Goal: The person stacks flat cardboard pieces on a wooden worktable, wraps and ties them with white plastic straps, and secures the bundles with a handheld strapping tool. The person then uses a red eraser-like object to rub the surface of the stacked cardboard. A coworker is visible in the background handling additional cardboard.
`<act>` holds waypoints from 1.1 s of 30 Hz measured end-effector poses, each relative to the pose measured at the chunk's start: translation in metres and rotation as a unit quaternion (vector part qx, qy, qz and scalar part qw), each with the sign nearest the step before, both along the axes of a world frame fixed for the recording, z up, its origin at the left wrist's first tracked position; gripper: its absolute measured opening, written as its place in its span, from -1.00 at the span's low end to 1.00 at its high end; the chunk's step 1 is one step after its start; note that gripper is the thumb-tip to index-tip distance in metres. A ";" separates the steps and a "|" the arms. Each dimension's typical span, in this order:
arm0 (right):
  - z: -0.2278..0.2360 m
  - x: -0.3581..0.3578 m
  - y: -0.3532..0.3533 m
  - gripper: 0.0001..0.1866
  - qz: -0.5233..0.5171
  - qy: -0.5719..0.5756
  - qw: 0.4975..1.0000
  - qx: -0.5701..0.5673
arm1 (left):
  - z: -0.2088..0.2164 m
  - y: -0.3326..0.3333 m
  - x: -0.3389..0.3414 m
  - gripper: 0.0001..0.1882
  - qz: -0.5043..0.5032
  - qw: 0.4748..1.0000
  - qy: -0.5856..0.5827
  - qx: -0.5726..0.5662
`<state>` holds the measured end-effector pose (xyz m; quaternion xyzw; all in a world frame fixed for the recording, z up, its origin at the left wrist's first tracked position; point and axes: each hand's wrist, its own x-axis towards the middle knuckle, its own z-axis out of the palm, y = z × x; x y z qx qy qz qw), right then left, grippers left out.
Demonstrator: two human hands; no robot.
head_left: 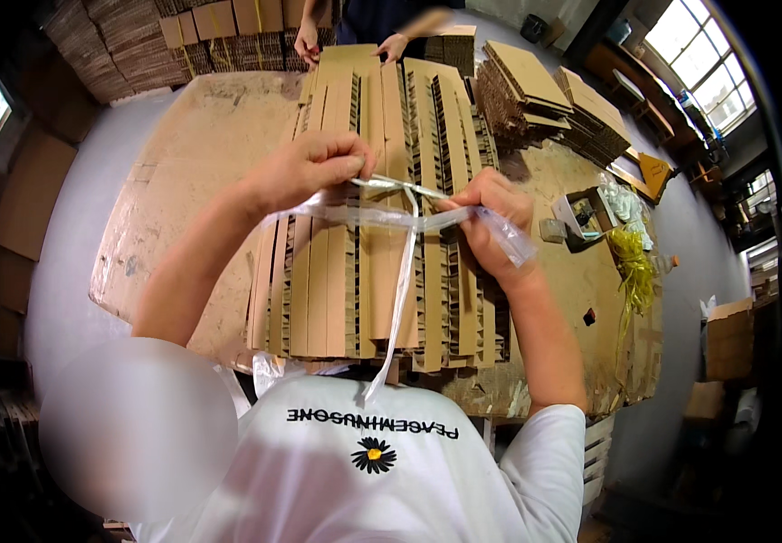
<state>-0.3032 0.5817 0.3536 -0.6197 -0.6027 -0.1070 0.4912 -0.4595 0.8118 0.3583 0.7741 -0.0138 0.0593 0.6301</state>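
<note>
A bundle of long cardboard strips with honeycomb edges (323, 299) lies lengthwise in front of me. Above it, a white plastic strap (402, 281) is crossed in the middle, and one length hangs down toward my shirt. My left hand (323, 167) pinches one end of the strap between thumb and fingers. On the other side, my right hand (497, 217) is closed on the opposite end. A clear plastic band (341, 213) runs across under both hands, its loose end sticking out past my right hand.
The strips rest on a worn wooden table (187, 154). Across it a co-worker's hands (394, 47) touch the far end of the bundle. At right are stacked cardboard sheets (522, 74), an open box (584, 217) and a tangle of yellow strapping (631, 258).
</note>
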 end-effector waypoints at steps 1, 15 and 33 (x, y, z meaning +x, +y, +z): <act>-0.001 -0.001 -0.001 -0.80 -0.003 0.004 1.000 -0.001 | 0.000 -0.002 -0.003 -0.83 0.007 1.000 0.006 0.008; -0.187 0.145 -0.179 0.02 -0.218 0.613 0.758 -0.046 | -0.246 0.130 -0.169 -0.01 0.532 0.811 0.190 -0.151; -0.254 0.015 -0.125 -0.13 -0.136 0.709 0.663 -0.197 | -0.274 0.025 -0.165 -0.02 0.155 0.864 0.137 -0.460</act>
